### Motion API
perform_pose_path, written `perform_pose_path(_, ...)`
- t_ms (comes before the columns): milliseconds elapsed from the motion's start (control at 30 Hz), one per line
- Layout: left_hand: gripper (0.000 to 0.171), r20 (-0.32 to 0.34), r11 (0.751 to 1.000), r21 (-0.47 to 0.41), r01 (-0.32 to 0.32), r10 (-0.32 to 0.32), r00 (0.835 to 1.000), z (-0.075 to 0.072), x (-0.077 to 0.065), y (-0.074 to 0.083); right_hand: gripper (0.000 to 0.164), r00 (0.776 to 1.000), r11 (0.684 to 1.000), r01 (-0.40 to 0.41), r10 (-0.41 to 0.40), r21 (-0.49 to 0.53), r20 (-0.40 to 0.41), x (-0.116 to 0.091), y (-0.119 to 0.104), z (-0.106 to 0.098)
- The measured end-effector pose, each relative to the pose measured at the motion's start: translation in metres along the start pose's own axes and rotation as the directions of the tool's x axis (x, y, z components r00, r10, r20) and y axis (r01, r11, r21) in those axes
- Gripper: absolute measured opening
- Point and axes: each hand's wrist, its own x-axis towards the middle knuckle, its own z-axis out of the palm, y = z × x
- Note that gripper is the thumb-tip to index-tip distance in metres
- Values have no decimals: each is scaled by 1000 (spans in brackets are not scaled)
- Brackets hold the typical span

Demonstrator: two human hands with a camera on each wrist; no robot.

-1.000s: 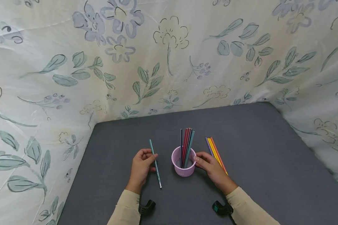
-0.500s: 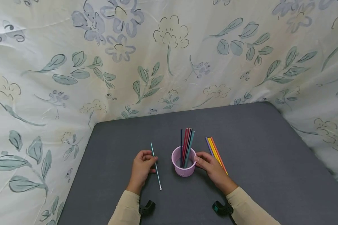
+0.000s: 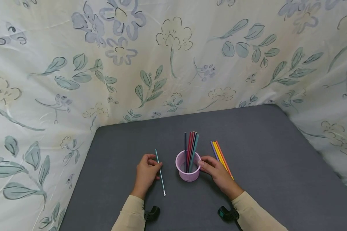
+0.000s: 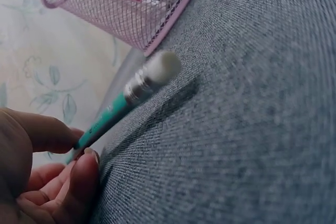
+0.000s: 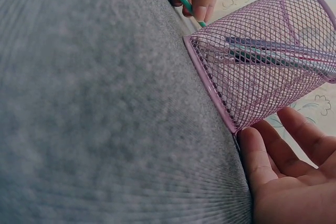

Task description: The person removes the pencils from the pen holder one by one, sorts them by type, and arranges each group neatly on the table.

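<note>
My left hand pinches a teal pencil between thumb and fingers, left of a pink mesh pencil cup. In the left wrist view, the pencil's white eraser and metal band point away from the fingers, just over the dark cloth. The cup stands upright with several dark, red and teal pencils inside. At the cup's right side is my right hand, its fingers loosely bent. The right wrist view shows its thumb against the cup's base and the other fingers close to the mesh wall.
Several loose pencils, purple, yellow and orange, lie side by side on the table beyond my right hand, partly hidden by it. Dark grey cloth covers the table. A floral curtain hangs behind and along both sides.
The teal pencil has shifted slightly toward me and turned a little in my left fingers. My right hand and the cup stay where they were.
</note>
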Motion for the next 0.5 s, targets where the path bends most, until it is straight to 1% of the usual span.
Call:
perform_pose_path(100,41,-10,998,61,-16,17,1000,1,-1,1,38,1000,1000,-1,1,-2,0,0,1,0)
perform_pose_path(267,41,-10,986,158,-46,48,999,3,-1,2,37,1000,1000,3,-3,-5,0,0,2,0)
perform_pose_path(367,40,-9,983,178,-52,55,998,4,0,1,37,1000,1000,7,-7,-5,2,0,3,0)
perform_pose_path(500,39,-9,983,177,-55,57,998,5,1,-1,38,1000,1000,4,-4,-8,-1,-1,3,1)
